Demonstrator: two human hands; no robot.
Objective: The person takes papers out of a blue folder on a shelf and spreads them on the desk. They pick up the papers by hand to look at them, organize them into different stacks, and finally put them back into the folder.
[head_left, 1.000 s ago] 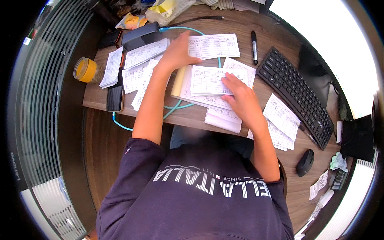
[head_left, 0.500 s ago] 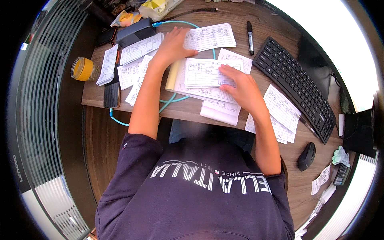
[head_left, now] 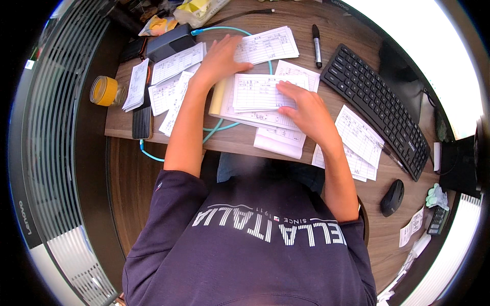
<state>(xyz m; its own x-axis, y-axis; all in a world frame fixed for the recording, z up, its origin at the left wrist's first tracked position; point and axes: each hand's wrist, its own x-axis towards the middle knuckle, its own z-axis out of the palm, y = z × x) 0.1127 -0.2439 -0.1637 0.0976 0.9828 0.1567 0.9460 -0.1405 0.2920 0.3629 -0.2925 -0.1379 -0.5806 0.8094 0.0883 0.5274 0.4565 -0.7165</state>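
My left hand (head_left: 222, 60) rests at the left end of a small stack of handwritten form slips (head_left: 268, 45), its fingers stretched and its thumb out to the right. Below it, a second stack of form slips (head_left: 258, 94) lies on a larger form pad (head_left: 265, 119) with a yellowish rolled edge (head_left: 218, 98). My right hand (head_left: 309, 111) touches the right end of this second stack, index finger and thumb apart on top. What the left fingertips touch is partly hidden.
More slips (head_left: 177, 62) spread at the left, beside a phone (head_left: 142, 122), a yellow-lidded jar (head_left: 104, 91) and a dark grey box (head_left: 169, 42) with a turquoise cable (head_left: 224, 29). At the right are slips (head_left: 359, 133), a marker (head_left: 317, 47), a keyboard (head_left: 377, 109) and a mouse (head_left: 392, 198).
The whole view has shifted slightly. Both hands and the slips stay in nearly the same places relative to one another.
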